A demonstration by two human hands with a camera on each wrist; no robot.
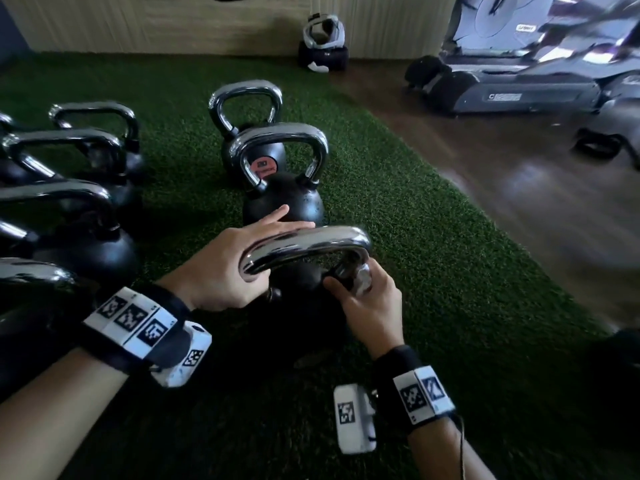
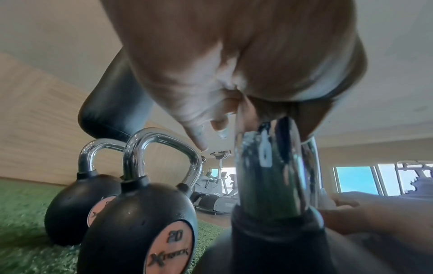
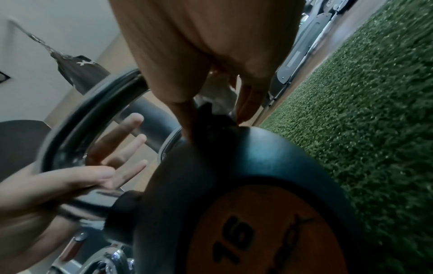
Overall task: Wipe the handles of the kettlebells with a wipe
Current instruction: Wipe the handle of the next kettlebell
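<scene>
up close, the kettlebell (image 1: 298,289) handle (image 1: 304,245) gleams chrome.

The wipe (image 1: 363,279) is mostly hidden inside the right hand's (image 1: 370,306) fingers (image 1: 334,284).

- Kettlebell handle (image 1: 304,249): polished chrome metal, mirror-glossy and smooth.
- Kettlebell body (image 3: 246,185): black with a matt, faintly pebbled coating; its round orange label (image 3: 269,231) looks flat and dull.
- Wipe (image 1: 363,279): pale, soft, crumpled cloth-like sheet.
- Turf mat (image 1: 433,271): green synthetic grass, rough and fibrous.
- Floor (image 1: 519,188): dark wood, smooth with a sheen.
- Wall panel (image 1: 138,22): light wood grain, matt.
</scene>
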